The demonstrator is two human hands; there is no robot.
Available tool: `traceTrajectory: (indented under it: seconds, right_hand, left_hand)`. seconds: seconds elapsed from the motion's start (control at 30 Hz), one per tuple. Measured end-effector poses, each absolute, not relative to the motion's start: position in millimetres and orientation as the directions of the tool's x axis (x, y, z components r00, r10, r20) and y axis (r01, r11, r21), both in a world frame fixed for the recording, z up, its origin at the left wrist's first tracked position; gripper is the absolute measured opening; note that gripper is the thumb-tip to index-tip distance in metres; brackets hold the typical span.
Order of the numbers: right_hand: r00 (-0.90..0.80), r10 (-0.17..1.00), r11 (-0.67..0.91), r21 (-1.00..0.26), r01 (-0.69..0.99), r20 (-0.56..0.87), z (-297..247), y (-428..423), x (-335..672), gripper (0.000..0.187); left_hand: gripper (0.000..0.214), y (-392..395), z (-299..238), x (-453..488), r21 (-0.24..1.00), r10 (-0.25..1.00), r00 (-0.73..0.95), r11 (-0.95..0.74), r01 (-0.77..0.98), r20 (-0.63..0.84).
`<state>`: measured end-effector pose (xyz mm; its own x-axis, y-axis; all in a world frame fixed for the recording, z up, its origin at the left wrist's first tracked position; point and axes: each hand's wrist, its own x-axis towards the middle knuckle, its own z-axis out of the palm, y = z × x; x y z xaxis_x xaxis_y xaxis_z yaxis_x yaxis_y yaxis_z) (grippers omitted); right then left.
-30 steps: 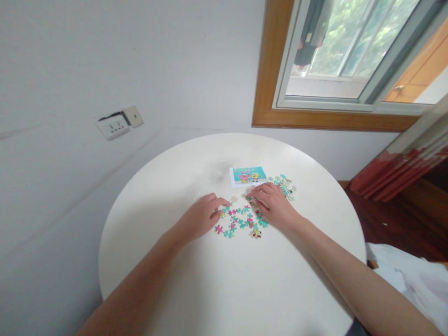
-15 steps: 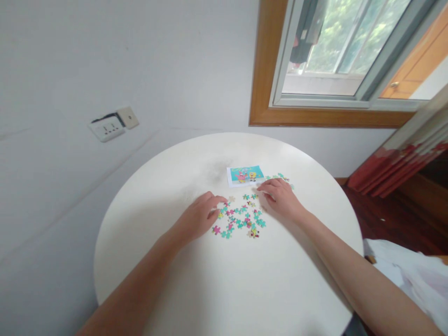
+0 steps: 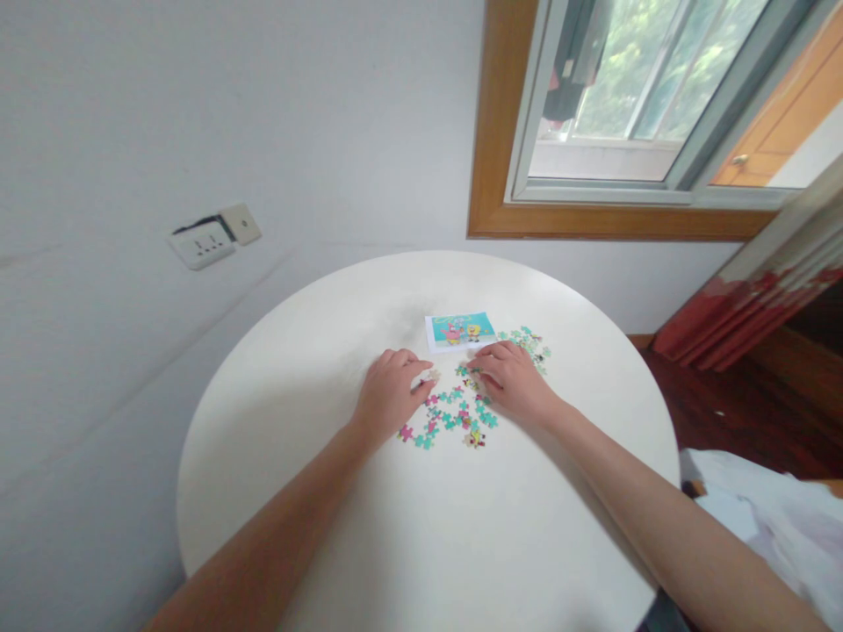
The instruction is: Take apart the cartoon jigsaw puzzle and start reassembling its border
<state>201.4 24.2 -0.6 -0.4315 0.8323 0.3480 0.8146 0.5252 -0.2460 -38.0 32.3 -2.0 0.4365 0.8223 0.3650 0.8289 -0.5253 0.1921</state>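
Loose jigsaw puzzle pieces [image 3: 449,420] in teal, pink and yellow lie spread on the white round table [image 3: 421,527]. My left hand [image 3: 390,395] rests at their left edge, with thumb and forefinger apart on either side of a pale puzzle piece [image 3: 433,375]. At the upper right of the spread is my right hand [image 3: 512,376]. Its fingertips come down at teal and yellow pieces [image 3: 464,371], and a gap shows between fingers and thumb. Contact with those pieces is too small to make out. Some pieces are hidden under both hands.
Behind the hands lies a picture card [image 3: 461,331] with a pink and a yellow cartoon figure. More pieces [image 3: 525,335] are grouped to its right. A wall and a wood-framed window [image 3: 619,221] stand beyond the table. White cloth [image 3: 757,500] is at the lower right.
My left hand has shifted slightly right and forward, its thumb now beside the pale piece. My right hand has moved left over the upper pieces, uncovering more of the right-hand group.
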Motion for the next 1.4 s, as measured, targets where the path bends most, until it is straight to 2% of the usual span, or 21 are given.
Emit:
traceTrajectory:
  seconds: [0.27,0.4,0.5,0.57,0.67,0.93,1.17,1.4]
  right_hand:
    - [-0.423,0.835,0.522,-0.265,0.810,0.352,-1.8,28.1,206.4,0.030]
    - [-0.415,0.832,0.527,-0.295,0.797,0.368,-0.1,31.2,213.8,0.032]
    - [-0.392,0.833,0.522,-0.317,0.792,0.391,1.3,34.2,219.8,0.031]
    - [-0.378,0.834,0.516,-0.326,0.792,0.401,2.0,36.2,222.8,0.029]
    - [-0.377,0.835,0.515,-0.330,0.791,0.400,2.6,37.6,224.7,0.029]
    - [-0.395,0.825,0.532,-0.317,0.786,0.405,3.0,35.5,221.6,0.027]
    - [-0.422,0.812,0.555,-0.306,0.774,0.404,6.9,30.6,217.2,0.025]
    - [-0.445,0.793,0.584,-0.312,0.749,0.415,13.5,33.0,227.5,0.026]
  left_hand:
    - [0.017,37.1,6.3,-32.4,0.092,0.810,0.516,-0.557,0.825,0.281]
    - [0.019,41.7,13.3,-26.5,-0.028,0.775,0.600,-0.607,0.794,0.201]
    - [0.021,43.4,14.2,-24.2,-0.124,0.733,0.648,-0.637,0.761,0.206]
    - [0.024,43.8,12.9,-24.7,-0.139,0.715,0.658,-0.645,0.751,0.237]
    - [0.026,44.2,10.1,-27.0,-0.079,0.724,0.632,-0.638,0.766,0.275]
    - [0.025,56.2,-5.8,-27.7,0.196,0.739,0.567,-0.656,0.729,0.364]
    - [0.019,67.7,-18.1,-24.9,0.423,0.819,0.434,-0.568,0.706,0.375]
    - [0.024,64.6,-7.7,-42.2,0.457,0.837,0.394,-0.540,0.706,0.380]
